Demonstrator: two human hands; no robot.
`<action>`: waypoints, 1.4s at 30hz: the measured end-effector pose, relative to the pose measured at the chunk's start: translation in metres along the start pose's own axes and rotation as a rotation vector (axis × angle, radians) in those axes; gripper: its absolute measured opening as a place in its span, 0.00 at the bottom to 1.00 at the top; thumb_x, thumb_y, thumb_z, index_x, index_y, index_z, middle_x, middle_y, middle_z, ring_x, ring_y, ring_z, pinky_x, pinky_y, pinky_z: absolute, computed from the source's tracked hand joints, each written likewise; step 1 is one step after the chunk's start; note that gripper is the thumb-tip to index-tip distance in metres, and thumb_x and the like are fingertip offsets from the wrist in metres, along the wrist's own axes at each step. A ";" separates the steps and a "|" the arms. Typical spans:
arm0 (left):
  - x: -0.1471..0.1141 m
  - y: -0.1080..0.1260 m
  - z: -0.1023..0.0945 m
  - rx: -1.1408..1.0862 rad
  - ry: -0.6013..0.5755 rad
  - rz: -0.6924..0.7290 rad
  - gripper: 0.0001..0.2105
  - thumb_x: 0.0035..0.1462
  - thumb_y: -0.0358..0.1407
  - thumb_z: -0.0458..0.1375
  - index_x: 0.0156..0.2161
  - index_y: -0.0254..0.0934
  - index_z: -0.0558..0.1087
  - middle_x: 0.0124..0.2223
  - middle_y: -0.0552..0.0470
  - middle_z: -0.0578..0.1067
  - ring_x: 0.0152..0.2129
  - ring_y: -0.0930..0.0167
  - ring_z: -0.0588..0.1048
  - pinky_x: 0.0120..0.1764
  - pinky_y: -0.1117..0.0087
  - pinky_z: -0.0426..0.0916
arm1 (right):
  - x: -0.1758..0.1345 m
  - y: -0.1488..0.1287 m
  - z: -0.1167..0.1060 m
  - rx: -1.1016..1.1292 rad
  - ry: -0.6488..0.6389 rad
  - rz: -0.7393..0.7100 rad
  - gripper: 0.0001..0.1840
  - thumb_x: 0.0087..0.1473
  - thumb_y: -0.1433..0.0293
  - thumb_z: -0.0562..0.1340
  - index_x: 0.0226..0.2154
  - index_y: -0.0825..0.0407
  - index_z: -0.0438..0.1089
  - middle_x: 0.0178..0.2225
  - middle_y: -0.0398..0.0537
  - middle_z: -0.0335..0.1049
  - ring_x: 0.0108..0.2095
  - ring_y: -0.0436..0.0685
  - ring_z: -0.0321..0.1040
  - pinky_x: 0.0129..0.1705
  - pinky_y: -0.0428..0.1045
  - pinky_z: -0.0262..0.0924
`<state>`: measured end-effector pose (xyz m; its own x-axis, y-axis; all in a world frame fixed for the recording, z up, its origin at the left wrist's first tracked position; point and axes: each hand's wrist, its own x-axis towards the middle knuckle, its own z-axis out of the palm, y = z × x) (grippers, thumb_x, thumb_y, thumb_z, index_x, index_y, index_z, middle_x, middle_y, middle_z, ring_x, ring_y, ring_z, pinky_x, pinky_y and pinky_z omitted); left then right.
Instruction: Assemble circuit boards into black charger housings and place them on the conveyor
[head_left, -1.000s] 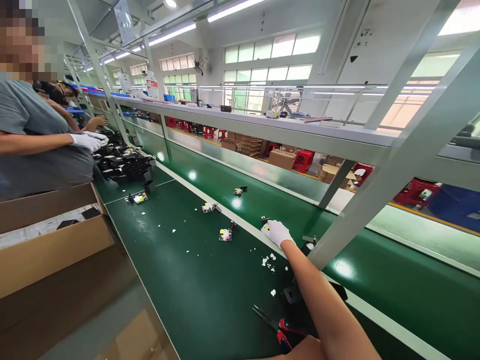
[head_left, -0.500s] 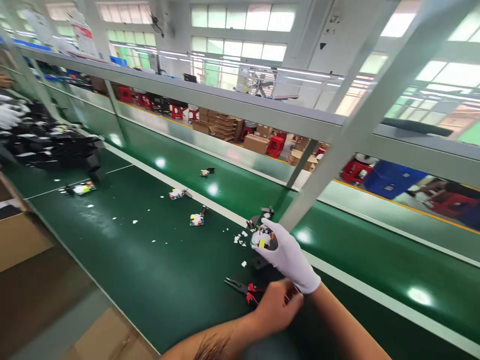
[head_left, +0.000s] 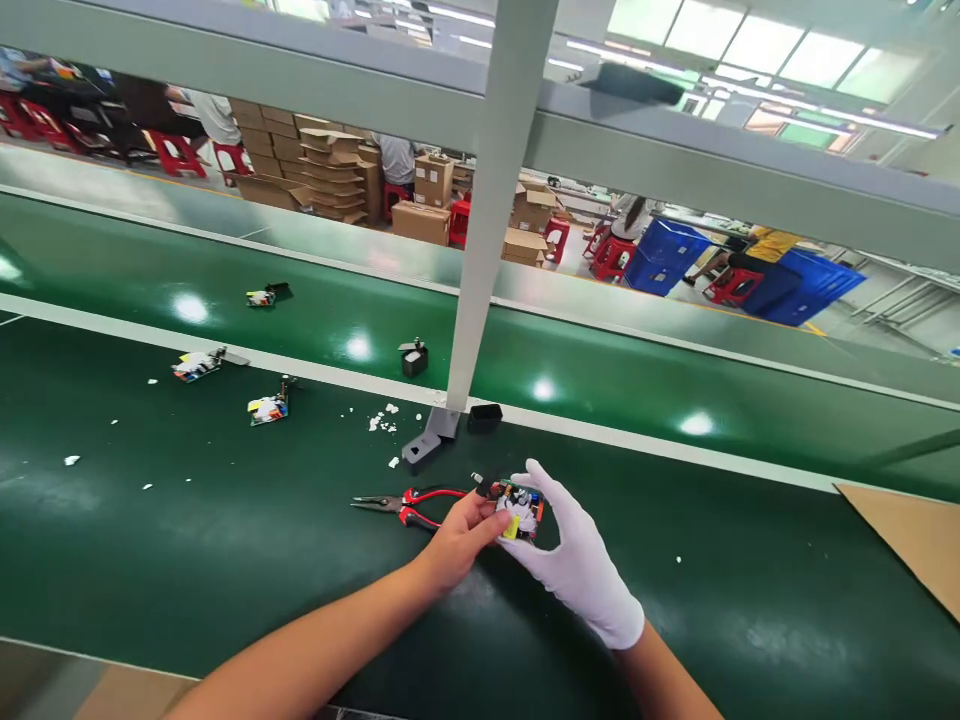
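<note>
Left hand [head_left: 459, 542] shifts onto circuit board [head_left: 520, 512], pinching its edge above green bench [head_left: 360, 620]; gloved right hand [head_left: 581, 550] spans it, thumb and fingers apart. Our board's uncased, white lumps on; we see 3 more boards [head_left: 268, 409] leftward, untouched.

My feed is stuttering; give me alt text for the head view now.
A bare left hand and a white-gloved right hand hold a small white-smeared circuit board above a dark green work surface. Red-and-black long-nosed pliers lie beside the left hand.
</note>
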<state>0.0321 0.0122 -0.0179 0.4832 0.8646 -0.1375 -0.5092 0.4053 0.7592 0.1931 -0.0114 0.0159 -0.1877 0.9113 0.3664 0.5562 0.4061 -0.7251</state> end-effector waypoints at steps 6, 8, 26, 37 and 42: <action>-0.001 0.000 -0.001 0.095 0.000 -0.050 0.29 0.45 0.54 0.70 0.45 0.33 0.76 0.32 0.48 0.81 0.29 0.67 0.78 0.39 0.66 0.70 | -0.016 0.018 0.009 0.151 0.059 0.164 0.30 0.52 0.64 0.70 0.56 0.48 0.67 0.49 0.51 0.75 0.46 0.61 0.75 0.52 0.57 0.71; -0.002 0.001 -0.002 0.109 -0.011 -0.062 0.28 0.46 0.53 0.69 0.45 0.33 0.76 0.32 0.47 0.81 0.28 0.68 0.78 0.37 0.67 0.71 | -0.016 0.019 0.009 0.156 0.059 0.178 0.27 0.50 0.65 0.70 0.53 0.47 0.69 0.47 0.50 0.76 0.45 0.61 0.75 0.52 0.57 0.71; -0.002 0.005 -0.006 0.212 0.056 -0.152 0.33 0.44 0.34 0.72 0.57 0.34 0.70 0.48 0.42 0.79 0.41 0.64 0.78 0.43 0.66 0.73 | -0.014 0.016 -0.003 0.307 0.298 0.363 0.29 0.57 0.55 0.65 0.16 0.48 0.52 0.17 0.36 0.52 0.19 0.48 0.50 0.21 0.46 0.52; 0.002 0.007 -0.005 0.232 -0.029 -0.120 0.31 0.45 0.29 0.69 0.57 0.34 0.71 0.52 0.42 0.77 0.47 0.61 0.76 0.51 0.62 0.70 | -0.010 0.026 0.006 0.182 0.126 0.195 0.13 0.60 0.63 0.62 0.46 0.48 0.74 0.47 0.52 0.74 0.45 0.60 0.73 0.46 0.54 0.71; 0.004 0.012 -0.006 0.213 -0.011 -0.131 0.37 0.44 0.29 0.68 0.62 0.40 0.66 0.56 0.42 0.75 0.44 0.63 0.77 0.41 0.68 0.71 | -0.012 0.032 0.015 0.176 0.039 0.205 0.25 0.54 0.67 0.65 0.55 0.48 0.70 0.54 0.53 0.72 0.50 0.61 0.72 0.51 0.56 0.71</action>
<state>0.0236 0.0219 -0.0127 0.5439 0.8048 -0.2377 -0.2802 0.4412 0.8525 0.2012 -0.0081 -0.0209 -0.0522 0.9739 0.2211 0.4295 0.2218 -0.8754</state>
